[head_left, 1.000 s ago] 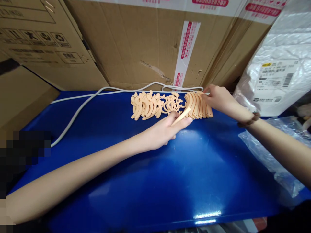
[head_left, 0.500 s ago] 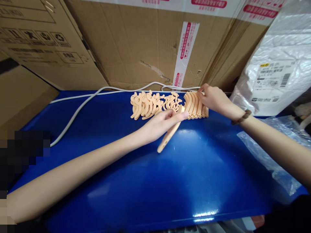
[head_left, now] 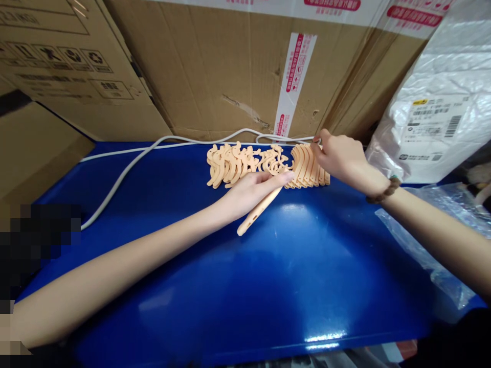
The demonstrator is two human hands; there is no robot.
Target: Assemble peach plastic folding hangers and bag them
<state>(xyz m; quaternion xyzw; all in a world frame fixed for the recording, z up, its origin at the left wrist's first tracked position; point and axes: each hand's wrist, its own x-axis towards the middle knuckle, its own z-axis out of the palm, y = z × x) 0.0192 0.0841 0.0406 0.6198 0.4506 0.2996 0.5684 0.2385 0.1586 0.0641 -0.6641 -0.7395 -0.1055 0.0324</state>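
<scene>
the left arm reaches in long from the near left, almost straight, and the left hand (head_left: 249, 193) lies palm-down with its fingers stretched out flat toward the right. it holds a peach-coloured curved plastic strip (head_left: 258, 212), pressed under the straight fingers; the strip slants from the fingertips back toward the near left, its free end just above the glossy blue table top (head_left: 268, 291).

the right arm comes from the near right with a brown bead bracelet (head_left: 383, 193) at the wrist. the right hand (head_left: 341, 159) is bent at the knuckles, fingertips set on the far right end of a fanned row of peach plastic strips (head_left: 307, 166) standing on edge (whether it grips one or only steadies the row i cannot tell).

left of that row lie a tangle of small peach hooks (head_left: 273, 159) and a loose pile of peach curved pieces (head_left: 229, 164). a white cable (head_left: 126, 173) runs along the far edge, before tall brown cardboard boxes (head_left: 215, 66). a white labelled plastic sack (head_left: 437, 97) leans at the far right, a clear plastic bag (head_left: 425, 240) beneath it.
</scene>
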